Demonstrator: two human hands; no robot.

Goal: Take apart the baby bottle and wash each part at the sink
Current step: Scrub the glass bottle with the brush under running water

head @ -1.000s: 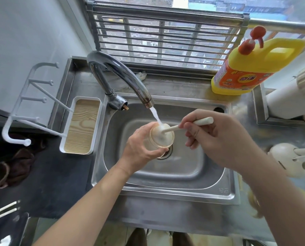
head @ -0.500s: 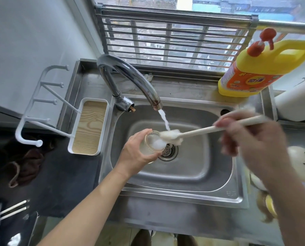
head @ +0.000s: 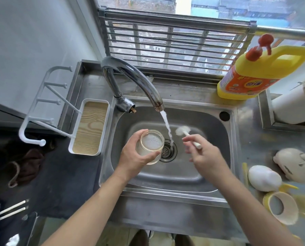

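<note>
My left hand (head: pixel 133 158) grips the clear glass bottle body (head: pixel 150 146) over the sink (head: pixel 210 176), its mouth tilted up and suds inside. It sits just left of the water stream (head: pixel 167 127) running from the faucet (head: pixel 130 77). My right hand (head: pixel 204 156) pinches the handle of a white bottle brush (head: pixel 183 130), whose foam head is out of the bottle, right of the stream. On the counter at right lie a white dome cap (head: pixel 263 178), a cream ring collar (head: pixel 281 210) and a cream handled piece (head: pixel 293 162).
A yellow detergent bottle (head: pixel 258 73) stands at the back right by the window bars. A white rack with a wooden tray (head: pixel 90 128) sits left of the sink. The drain strainer (head: pixel 167 150) is under the stream. Chopsticks (head: pixel 13 209) lie at the lower left.
My right hand pulled the brush out of the bottle and moved it to the right of the stream. The bottle moved left, out from under the running water.
</note>
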